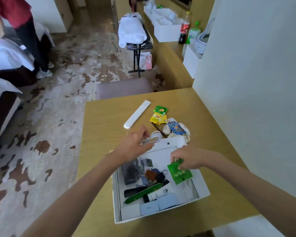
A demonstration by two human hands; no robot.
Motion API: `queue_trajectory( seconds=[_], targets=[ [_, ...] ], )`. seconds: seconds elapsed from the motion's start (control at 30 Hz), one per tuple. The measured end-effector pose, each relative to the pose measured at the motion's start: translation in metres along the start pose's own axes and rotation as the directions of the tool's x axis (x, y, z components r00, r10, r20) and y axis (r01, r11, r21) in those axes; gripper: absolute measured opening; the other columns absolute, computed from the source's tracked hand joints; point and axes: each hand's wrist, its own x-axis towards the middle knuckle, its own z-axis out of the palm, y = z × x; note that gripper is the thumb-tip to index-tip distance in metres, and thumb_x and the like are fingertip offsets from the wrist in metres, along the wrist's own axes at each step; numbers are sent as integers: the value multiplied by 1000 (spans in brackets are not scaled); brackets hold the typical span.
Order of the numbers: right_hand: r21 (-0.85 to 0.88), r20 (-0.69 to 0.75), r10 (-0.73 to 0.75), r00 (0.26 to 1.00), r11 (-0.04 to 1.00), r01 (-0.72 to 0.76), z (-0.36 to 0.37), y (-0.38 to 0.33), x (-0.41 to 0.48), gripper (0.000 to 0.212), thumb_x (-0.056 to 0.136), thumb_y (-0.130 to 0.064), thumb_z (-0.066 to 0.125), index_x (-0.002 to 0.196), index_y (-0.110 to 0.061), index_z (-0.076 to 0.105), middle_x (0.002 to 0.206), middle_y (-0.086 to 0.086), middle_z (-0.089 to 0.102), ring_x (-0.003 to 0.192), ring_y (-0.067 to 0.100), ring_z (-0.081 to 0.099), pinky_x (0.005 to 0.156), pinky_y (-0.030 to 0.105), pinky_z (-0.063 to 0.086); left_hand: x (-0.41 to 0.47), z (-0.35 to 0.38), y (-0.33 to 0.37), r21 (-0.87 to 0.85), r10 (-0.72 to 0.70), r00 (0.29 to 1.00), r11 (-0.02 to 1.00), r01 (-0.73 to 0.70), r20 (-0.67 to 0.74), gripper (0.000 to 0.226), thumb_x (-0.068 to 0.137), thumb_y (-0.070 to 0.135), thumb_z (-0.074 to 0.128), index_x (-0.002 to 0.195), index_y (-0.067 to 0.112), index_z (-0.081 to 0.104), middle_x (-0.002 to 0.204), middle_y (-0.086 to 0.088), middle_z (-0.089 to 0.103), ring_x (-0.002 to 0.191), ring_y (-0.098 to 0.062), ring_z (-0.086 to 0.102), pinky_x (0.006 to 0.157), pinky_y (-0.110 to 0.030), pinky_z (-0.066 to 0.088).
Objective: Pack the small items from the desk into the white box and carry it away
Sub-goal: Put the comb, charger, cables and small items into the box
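Observation:
The white box (pixel 202 185) sits open on the wooden desk (pixel 102 120), holding a comb, a green pen, a tube, blue cases and other small items. My left hand (pixel 135 144) grips a coiled white cable (pixel 152 138) just above the box's far rim. My right hand (pixel 186 159) holds a green packet (pixel 179 173) over the box's right side. Beyond the box on the desk lie a long white case (pixel 137 114), a green tea bag (pixel 160 110), a yellow tea bag (pixel 157 118), a blue sachet (pixel 176 128) and a black stick (pixel 158 130).
A chair (pixel 125 88) stands at the desk's far edge. A white wall (pixel 255 82) borders the desk on the right. Further back are a luggage rack with white towels (pixel 132 33), bottles (pixel 184 28) on a counter, and a person (pixel 24 31) beside a bed at the left.

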Motion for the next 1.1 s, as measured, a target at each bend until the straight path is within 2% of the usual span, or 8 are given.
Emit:
queue_trajectory(
  seconds=[0.13,0.27,0.37,0.53,0.63,0.8,0.93,1.1],
  targets=[
    [-236,89,-4,996,971,25,28,5,1,25,91,-11,52,114,-19,54,101,4,49,80,16,45,53,25,28,-13,31,7,35,-145,988,989,147,-49,30,83,28,67,102,17,46,97,-7,64,85,-26,60,73,-39,49],
    [-290,136,-126,983,943,162,47,8,1,23,92,-13,56,114,-15,59,106,10,59,89,25,58,66,32,42,-24,55,4,114,-224,973,967,229,-54,29,82,34,66,95,25,41,91,1,63,74,-16,57,57,-25,41],
    [-540,111,-252,961,797,271,56,11,2,14,86,-7,58,99,-7,62,95,13,62,90,30,58,71,39,46,-29,66,5,161,-254,962,950,267,-98,29,81,35,66,93,28,41,91,5,64,66,-8,55,49,-16,37],
    [-764,50,-300,953,602,230,57,17,1,21,91,-21,58,105,-8,65,106,14,62,107,32,48,90,45,37,-31,85,9,317,-306,944,889,330,-123,24,82,33,62,94,24,43,94,-2,68,74,-21,62,63,-34,52],
    [-679,-64,-417,907,684,267,40,33,-7,33,97,-32,42,102,-10,67,103,10,63,106,28,50,86,42,36,-22,95,14,329,-269,953,895,300,-137,24,82,31,62,94,24,42,95,-2,68,72,-19,59,60,-29,46],
    [-512,-476,-581,660,793,329,16,66,-11,26,92,-28,53,94,-12,73,109,5,65,107,21,58,83,38,52,2,111,13,424,-156,986,891,163,-51,28,83,32,61,102,20,45,99,-6,62,81,-22,53,68,-33,42],
    [-244,-603,-357,714,934,261,17,76,-5,28,94,-32,54,111,-16,69,131,1,54,122,17,48,89,32,48,24,123,13,581,41,997,811,-72,66,25,83,25,60,104,15,51,100,-7,63,91,-27,54,77,-36,39],
    [-207,-596,-298,746,954,215,19,83,3,36,93,-39,50,124,-23,59,135,-7,46,123,11,44,85,23,42,43,134,10,704,261,948,638,-312,184,27,79,32,67,98,16,57,94,-1,65,87,-21,58,77,-32,46]
  ],
)
